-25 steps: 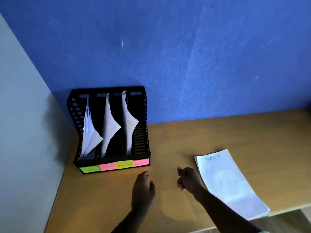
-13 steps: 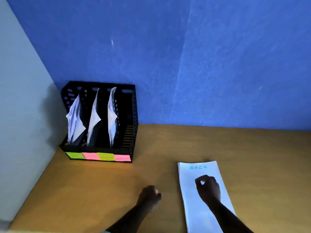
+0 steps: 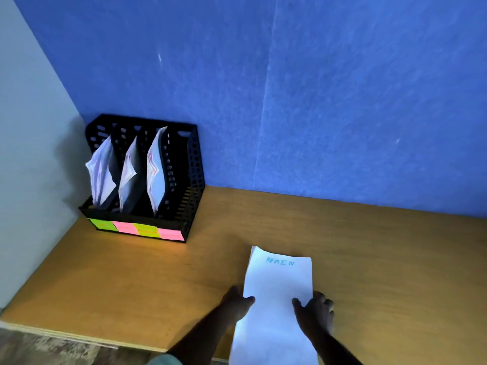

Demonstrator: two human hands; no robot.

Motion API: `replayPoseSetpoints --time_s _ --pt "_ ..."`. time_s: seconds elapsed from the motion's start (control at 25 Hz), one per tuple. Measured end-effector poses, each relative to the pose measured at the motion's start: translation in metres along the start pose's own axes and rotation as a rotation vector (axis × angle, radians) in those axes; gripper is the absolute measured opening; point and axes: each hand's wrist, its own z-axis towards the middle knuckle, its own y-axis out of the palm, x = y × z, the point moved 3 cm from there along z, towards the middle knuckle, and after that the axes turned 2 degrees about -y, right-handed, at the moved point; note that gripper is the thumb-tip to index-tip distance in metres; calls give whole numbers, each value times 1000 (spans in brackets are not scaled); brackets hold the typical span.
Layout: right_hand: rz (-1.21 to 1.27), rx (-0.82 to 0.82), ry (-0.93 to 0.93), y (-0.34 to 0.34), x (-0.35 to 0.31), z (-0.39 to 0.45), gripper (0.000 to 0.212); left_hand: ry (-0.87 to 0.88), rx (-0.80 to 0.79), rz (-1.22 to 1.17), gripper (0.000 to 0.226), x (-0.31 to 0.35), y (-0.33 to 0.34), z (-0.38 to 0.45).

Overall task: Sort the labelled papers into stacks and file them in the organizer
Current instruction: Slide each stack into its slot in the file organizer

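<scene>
Your left hand (image 3: 237, 301) grips the left edge of the ADMIN stack (image 3: 276, 299), thumb on top, fingers (image 3: 249, 299) clamped on the paper. Your right hand (image 3: 316, 310) grips the right edge the same way, thumb on the sheet, other fingers curled round the side. The stack sits at the front of the counter (image 3: 131, 280), far end appears slightly raised, near end runs out of view at the bottom. "ADMIN" is written in blue at the far end.

The organizer (image 3: 184, 206) stands in the back left corner, against the blue wall (image 3: 316, 101), well apart from the stack. It has 4 slots: 3 left slots each hold bent white papers (image 3: 155, 177), the rightmost looks empty. 4 sticky labels (image 3: 137, 227) run across its front: green, pink, green, pink; the writing is too small to read.
</scene>
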Motion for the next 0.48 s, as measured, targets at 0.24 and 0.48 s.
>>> replayPoseSetpoints --time_s 0.24,0.48 --pt "391 -257 -6 2 -17 -2 18 -61 16 -151 37 -78 -19 -19" --pt "676 -369 -149 -6 -45 -9 26 40 117 -285 8 -74 -45 -26"
